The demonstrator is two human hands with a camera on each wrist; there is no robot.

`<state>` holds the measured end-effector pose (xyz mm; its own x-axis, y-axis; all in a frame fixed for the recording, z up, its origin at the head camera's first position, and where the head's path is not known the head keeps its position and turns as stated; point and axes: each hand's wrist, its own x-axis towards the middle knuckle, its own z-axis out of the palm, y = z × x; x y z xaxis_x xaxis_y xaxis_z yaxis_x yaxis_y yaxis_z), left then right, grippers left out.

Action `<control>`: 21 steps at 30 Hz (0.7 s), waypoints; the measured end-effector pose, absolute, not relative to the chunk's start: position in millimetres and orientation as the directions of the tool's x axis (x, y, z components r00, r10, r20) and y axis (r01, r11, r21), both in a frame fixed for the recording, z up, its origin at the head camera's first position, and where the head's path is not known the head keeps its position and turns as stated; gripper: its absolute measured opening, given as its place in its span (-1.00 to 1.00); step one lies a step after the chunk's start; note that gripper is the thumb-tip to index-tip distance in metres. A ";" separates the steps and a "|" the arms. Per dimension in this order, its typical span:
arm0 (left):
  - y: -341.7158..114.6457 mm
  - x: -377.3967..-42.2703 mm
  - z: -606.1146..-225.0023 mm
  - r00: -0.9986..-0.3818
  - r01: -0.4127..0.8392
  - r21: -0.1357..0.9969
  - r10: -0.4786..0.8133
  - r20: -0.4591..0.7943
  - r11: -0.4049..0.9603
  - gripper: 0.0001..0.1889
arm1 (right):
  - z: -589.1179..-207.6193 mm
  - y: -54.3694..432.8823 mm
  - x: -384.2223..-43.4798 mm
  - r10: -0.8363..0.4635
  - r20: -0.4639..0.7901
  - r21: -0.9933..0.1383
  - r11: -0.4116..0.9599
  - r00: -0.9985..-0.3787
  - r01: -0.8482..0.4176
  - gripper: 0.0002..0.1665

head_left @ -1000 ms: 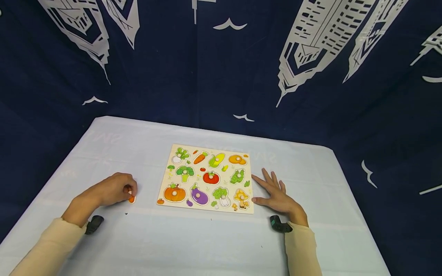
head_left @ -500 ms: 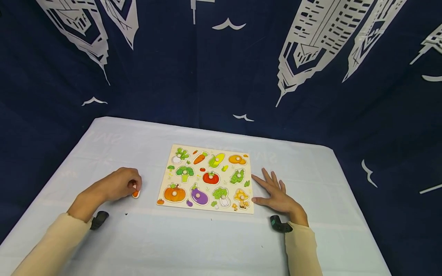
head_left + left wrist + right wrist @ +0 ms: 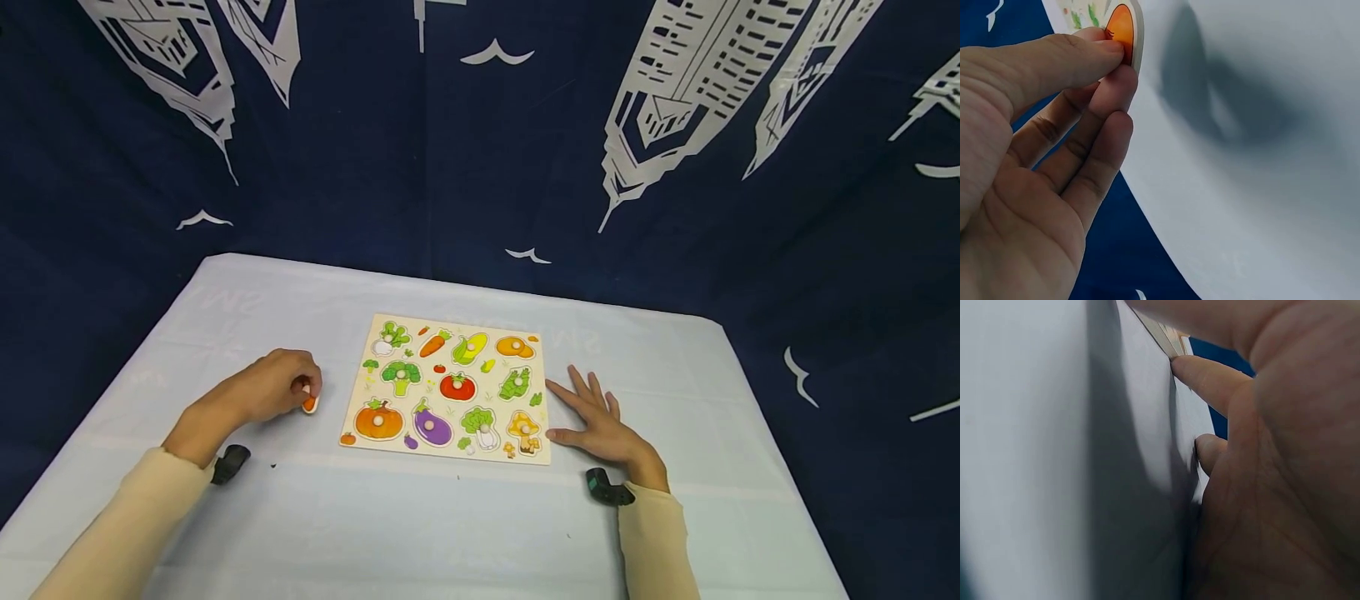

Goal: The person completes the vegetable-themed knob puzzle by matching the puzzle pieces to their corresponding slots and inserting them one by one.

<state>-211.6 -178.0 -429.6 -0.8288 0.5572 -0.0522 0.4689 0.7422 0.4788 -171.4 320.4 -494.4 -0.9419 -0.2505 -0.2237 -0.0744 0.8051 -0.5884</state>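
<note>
Between thumb and fingertips my left hand point(image 3: 272, 385) pinches an orange carrot puzzle piece point(image 3: 310, 405) with a white edge, left of the puzzle board. In the left wrist view the piece's rounded orange tip point(image 3: 1125, 28) sticks out past the thumb; the rest lies behind the fingers. A cream vegetable puzzle board point(image 3: 487, 393) lies flat mid-table. Most of its vegetables bear a small knob; the carrot picture point(image 3: 435, 343) shows none. My right hand point(image 3: 600, 429) lies with spread fingers against the board's right edge, thumb and index fingertip touching it.
A white cloth point(image 3: 420, 533) covers the table, with a small dark speck point(image 3: 273, 466) left of the board's front. A dark blue curtain point(image 3: 360, 167) with white building prints hangs behind. Black wrist devices sit at the left wrist point(image 3: 231, 463) and right wrist point(image 3: 609, 487).
My left hand has moved right and farther from me, toward the board, carrying the carrot puzzle piece. The right hand and the board stay in place.
</note>
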 end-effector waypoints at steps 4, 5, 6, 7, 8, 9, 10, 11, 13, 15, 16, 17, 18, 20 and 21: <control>-171.5 -217.3 -428.2 -0.830 0.469 0.472 0.555 -0.054 0.746 -0.74 | -494.5 322.0 -170.6 -0.256 -0.224 -0.589 0.804 -0.940 -0.079 0.01; -169.7 -218.9 -428.1 -0.829 0.469 0.472 0.556 -0.056 0.747 -0.74 | -494.5 322.2 -170.4 -0.256 -0.227 -0.587 0.806 -0.940 -0.078 0.01; -167.9 -220.3 -427.9 -0.830 0.466 0.472 0.555 -0.061 0.748 -0.75 | -494.5 322.4 -170.2 -0.257 -0.229 -0.586 0.806 -0.939 -0.078 0.01; -166.2 -221.8 -427.7 -0.830 0.464 0.473 0.554 -0.064 0.749 -0.76 | -494.6 322.4 -170.0 -0.259 -0.232 -0.586 0.807 -0.938 -0.078 0.02; -164.4 -223.1 -427.3 -0.831 0.461 0.473 0.552 -0.066 0.751 -0.76 | -494.6 322.3 -169.9 -0.261 -0.233 -0.587 0.806 -0.937 -0.078 0.02; -162.7 -224.5 -427.1 -0.832 0.461 0.472 0.551 -0.066 0.752 -0.77 | -494.5 322.1 -169.8 -0.260 -0.235 -0.586 0.807 -0.936 -0.077 0.02; -160.9 -225.8 -426.8 -0.832 0.462 0.472 0.552 -0.063 0.751 -0.77 | -494.5 322.1 -169.8 -0.260 -0.234 -0.584 0.808 -0.937 -0.078 0.02; -159.0 -227.0 -426.2 -0.832 0.463 0.471 0.552 -0.062 0.751 -0.78 | -494.5 322.0 -170.0 -0.259 -0.233 -0.584 0.808 -0.937 -0.078 0.02; -154.9 -229.1 -424.3 -0.833 0.460 0.473 0.549 -0.063 0.751 -0.79 | -494.6 321.8 -170.6 -0.259 -0.228 -0.586 0.806 -0.939 -0.080 0.02; -151.2 -231.8 -423.5 -0.834 0.459 0.471 0.548 -0.063 0.753 -0.80 | -494.9 322.0 -171.1 -0.258 -0.225 -0.588 0.805 -0.940 -0.081 0.02; -149.2 -233.4 -423.3 -0.834 0.458 0.470 0.547 -0.065 0.755 -0.80 | -495.1 322.1 -171.3 -0.258 -0.224 -0.587 0.805 -0.940 -0.081 0.02; -147.2 -235.0 -423.0 -0.836 0.457 0.466 0.545 -0.068 0.758 -0.80 | -495.1 322.2 -171.3 -0.257 -0.225 -0.588 0.805 -0.940 -0.079 0.02; -145.3 -236.6 -423.1 -0.836 0.456 0.463 0.544 -0.070 0.760 -0.80 | -495.1 322.3 -171.3 -0.257 -0.226 -0.589 0.804 -0.940 -0.078 0.01; -141.4 -239.9 -423.6 -0.837 0.457 0.454 0.543 -0.072 0.765 -0.79 | -495.2 322.5 -170.9 -0.255 -0.230 -0.588 0.805 -0.939 -0.075 0.02; -139.0 -241.5 -423.5 -0.838 0.454 0.450 0.540 -0.078 0.769 -0.79 | -495.2 322.6 -170.8 -0.256 -0.230 -0.588 0.805 -0.939 -0.076 0.01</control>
